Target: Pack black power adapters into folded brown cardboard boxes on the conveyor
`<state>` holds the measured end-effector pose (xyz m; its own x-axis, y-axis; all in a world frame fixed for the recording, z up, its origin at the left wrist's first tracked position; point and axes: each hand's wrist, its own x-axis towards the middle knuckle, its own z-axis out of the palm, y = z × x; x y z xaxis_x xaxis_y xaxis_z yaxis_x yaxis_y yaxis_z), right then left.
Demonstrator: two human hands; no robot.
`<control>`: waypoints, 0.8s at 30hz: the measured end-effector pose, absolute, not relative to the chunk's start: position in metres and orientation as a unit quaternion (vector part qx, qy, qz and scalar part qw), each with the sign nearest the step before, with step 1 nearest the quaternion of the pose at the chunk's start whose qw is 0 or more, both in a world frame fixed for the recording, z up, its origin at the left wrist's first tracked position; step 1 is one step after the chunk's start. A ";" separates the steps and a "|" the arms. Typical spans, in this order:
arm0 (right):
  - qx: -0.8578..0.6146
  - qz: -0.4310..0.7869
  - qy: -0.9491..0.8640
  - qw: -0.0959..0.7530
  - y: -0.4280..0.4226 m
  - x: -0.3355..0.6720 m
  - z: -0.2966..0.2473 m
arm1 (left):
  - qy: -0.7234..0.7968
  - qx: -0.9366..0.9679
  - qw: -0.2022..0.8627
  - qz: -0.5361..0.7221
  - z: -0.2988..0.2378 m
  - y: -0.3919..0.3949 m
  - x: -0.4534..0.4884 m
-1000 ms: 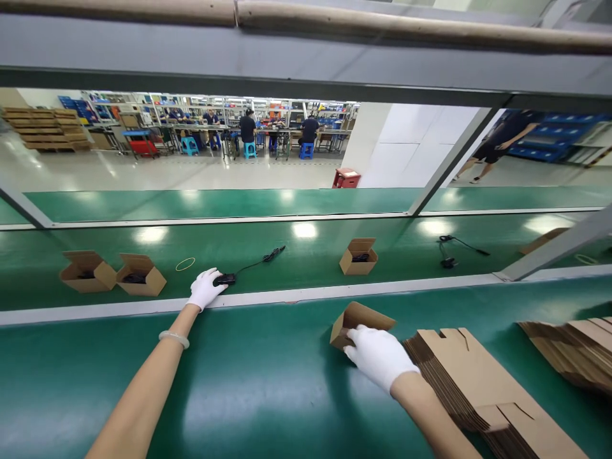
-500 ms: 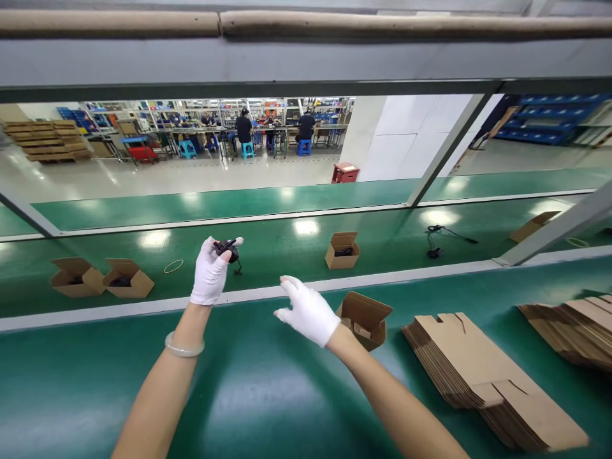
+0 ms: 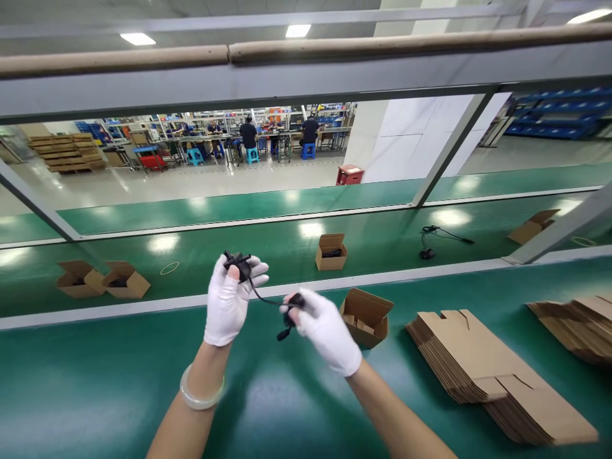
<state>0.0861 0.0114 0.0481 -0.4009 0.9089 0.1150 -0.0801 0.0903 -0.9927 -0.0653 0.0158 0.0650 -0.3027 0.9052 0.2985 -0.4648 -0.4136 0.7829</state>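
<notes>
Left hand (image 3: 228, 307): white-gloved, left of the frame's centre, thumb closed over a black adapter (image 3: 240, 268), the other fingers spread behind it.
Right hand (image 3: 329, 330): white-gloved, slightly blurred, just below the frame's centre, pinching the bundled part of a black cord (image 3: 264, 298); one dark end hangs below the fingers.
Cord path: from the adapter in the left hand, sagging across to the right hand.
Wrist: pale bangle (image 3: 198, 403) on the left arm, lower left of centre.
Open box (image 3: 370, 305): brown cardboard, on the green tabletop (image 3: 105, 389), just right of the right hand, lid raised, flaps visible inside.
Flat cartons (image 3: 482, 357): stacked on the tabletop, lower right; another cardboard stack (image 3: 576, 325) at the right edge.
White rail (image 3: 143, 307): running across the middle, between the tabletop and a green lane (image 3: 268, 242).
Lane, centre: small carton (image 3: 331, 263), lid up, dark contents showing.
Lane, left: two open cartons (image 3: 134, 287) side by side, a thin yellowish ring (image 3: 169, 268) near them.
Lane, right: second adapter (image 3: 428, 254) with its cord; farther right, a brown carton (image 3: 528, 229).
Background: seated people (image 3: 248, 135) at benches, upper left to centre; red stool (image 3: 349, 174), upper centre-right.
</notes>
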 end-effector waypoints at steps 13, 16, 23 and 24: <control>-0.443 0.405 -0.572 0.559 0.009 0.143 0.054 | 0.350 0.548 0.515 0.559 0.024 -0.005 0.013; -0.485 0.309 -0.554 0.602 0.021 0.177 0.045 | 0.373 0.569 0.509 0.527 -0.003 0.020 0.028; -0.606 0.101 -0.688 0.387 0.043 0.223 0.000 | 0.452 0.617 0.487 0.422 -0.068 0.070 0.076; -0.611 0.078 -0.727 0.305 0.045 0.224 -0.001 | 0.447 0.618 0.491 0.421 -0.072 0.072 0.079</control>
